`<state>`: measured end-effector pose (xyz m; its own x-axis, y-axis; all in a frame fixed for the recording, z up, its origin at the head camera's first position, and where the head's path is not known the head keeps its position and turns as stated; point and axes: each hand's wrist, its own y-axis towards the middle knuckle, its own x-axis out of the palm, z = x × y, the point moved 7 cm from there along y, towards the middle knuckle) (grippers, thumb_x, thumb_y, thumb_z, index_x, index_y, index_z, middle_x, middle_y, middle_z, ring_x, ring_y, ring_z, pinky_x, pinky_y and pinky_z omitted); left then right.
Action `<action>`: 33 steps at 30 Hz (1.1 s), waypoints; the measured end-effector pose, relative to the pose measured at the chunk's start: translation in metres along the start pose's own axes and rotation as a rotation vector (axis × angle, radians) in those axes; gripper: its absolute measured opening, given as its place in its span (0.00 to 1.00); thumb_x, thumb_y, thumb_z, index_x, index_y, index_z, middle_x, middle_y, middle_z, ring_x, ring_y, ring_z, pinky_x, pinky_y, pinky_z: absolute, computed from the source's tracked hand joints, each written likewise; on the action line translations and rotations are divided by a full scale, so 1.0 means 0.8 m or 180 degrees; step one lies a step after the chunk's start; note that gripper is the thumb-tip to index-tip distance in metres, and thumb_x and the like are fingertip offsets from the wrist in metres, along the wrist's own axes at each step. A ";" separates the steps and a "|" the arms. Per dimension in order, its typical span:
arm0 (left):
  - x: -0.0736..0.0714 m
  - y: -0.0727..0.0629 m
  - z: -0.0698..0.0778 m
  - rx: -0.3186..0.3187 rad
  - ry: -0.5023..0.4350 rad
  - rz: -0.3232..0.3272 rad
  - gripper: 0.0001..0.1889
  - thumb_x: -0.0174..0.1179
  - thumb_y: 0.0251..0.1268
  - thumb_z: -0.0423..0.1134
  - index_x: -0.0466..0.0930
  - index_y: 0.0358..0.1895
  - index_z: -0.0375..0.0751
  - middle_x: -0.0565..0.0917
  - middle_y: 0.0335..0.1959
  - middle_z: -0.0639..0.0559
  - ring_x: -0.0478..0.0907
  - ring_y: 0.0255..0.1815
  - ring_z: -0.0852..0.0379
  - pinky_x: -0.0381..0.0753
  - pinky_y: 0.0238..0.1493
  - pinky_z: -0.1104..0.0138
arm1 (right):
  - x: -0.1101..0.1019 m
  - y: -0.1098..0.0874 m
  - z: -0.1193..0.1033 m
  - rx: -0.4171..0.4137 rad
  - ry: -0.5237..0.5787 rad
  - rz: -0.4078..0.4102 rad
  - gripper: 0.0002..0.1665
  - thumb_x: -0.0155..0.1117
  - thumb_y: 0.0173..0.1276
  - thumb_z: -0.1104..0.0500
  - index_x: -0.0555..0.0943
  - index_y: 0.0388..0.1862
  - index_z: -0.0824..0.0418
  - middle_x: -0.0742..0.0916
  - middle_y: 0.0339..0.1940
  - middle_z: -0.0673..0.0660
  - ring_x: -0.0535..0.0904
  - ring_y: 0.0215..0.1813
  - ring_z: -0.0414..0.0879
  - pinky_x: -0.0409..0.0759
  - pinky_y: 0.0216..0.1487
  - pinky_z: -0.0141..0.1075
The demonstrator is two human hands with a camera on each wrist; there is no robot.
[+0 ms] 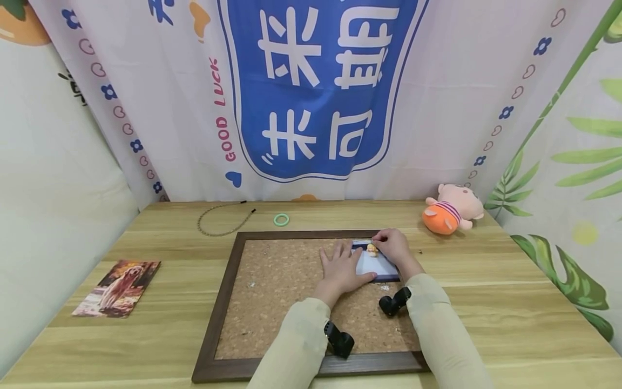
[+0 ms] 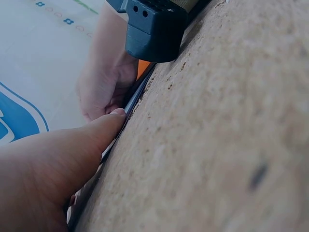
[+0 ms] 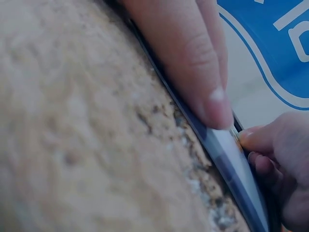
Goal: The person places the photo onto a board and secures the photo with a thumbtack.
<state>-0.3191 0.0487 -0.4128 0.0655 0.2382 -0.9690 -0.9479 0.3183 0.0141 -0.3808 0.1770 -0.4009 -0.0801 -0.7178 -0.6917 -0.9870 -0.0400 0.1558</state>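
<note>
A bluish-white picture card [image 1: 376, 266] with a dark band lies on the upper right part of a framed cork board [image 1: 282, 297]. My left hand [image 1: 342, 270] lies spread across the board and the card's left side, fingers straight and thumb on the card's lower part. In the right wrist view the left thumb [image 3: 215, 108] presses on the card's surface. By the card's top edge, my right hand [image 1: 393, 246] is curled, with thumb and finger pinching a small thing whose kind I cannot tell. Close under those fingertips shows a small yellow figure [image 1: 372, 250].
A dog photo [image 1: 119, 288] lies on the table at the left. Behind the board are a thin beaded cord [image 1: 214, 233] and a green ring [image 1: 281, 219]. A plush toy [image 1: 452, 209] lies at the back right, and a tiny dark thing [image 1: 420, 252] right of the board.
</note>
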 end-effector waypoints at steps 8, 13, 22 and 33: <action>0.000 0.001 0.000 0.0014 0.0006 0.0026 0.38 0.42 0.49 0.70 0.58 0.64 0.55 0.50 0.66 0.50 0.39 0.66 0.48 0.34 0.54 0.41 | -0.001 -0.002 -0.001 0.0006 0.0018 -0.0077 0.05 0.59 0.57 0.65 0.81 0.28 0.67 0.81 0.26 0.57 0.74 0.31 0.48 0.71 0.32 0.39; 0.001 0.001 0.000 0.0014 -0.0033 0.0001 0.38 0.42 0.49 0.70 0.58 0.63 0.55 0.50 0.66 0.50 0.39 0.66 0.48 0.33 0.54 0.41 | 0.000 -0.004 0.005 0.0022 0.0056 0.0003 0.07 0.57 0.59 0.63 0.81 0.30 0.66 0.81 0.29 0.58 0.74 0.33 0.49 0.70 0.34 0.40; 0.000 -0.001 -0.001 -0.0003 -0.0049 -0.0039 0.38 0.42 0.49 0.70 0.58 0.64 0.55 0.50 0.67 0.51 0.38 0.66 0.49 0.33 0.54 0.41 | 0.000 -0.004 0.000 -0.0036 0.0047 0.0129 0.04 0.59 0.56 0.65 0.80 0.26 0.65 0.80 0.24 0.55 0.72 0.28 0.47 0.69 0.29 0.37; -0.001 0.000 -0.002 -0.0006 -0.0085 -0.0074 0.38 0.42 0.50 0.69 0.57 0.64 0.55 0.49 0.67 0.51 0.38 0.66 0.49 0.32 0.54 0.41 | 0.000 -0.002 -0.008 -0.0016 -0.0188 0.0006 0.05 0.58 0.57 0.66 0.80 0.24 0.66 0.80 0.24 0.57 0.73 0.29 0.48 0.70 0.31 0.39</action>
<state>-0.3193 0.0473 -0.4127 0.0959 0.2552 -0.9621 -0.9466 0.3224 -0.0088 -0.3784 0.1724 -0.3969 -0.0902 -0.6755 -0.7319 -0.9861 -0.0423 0.1605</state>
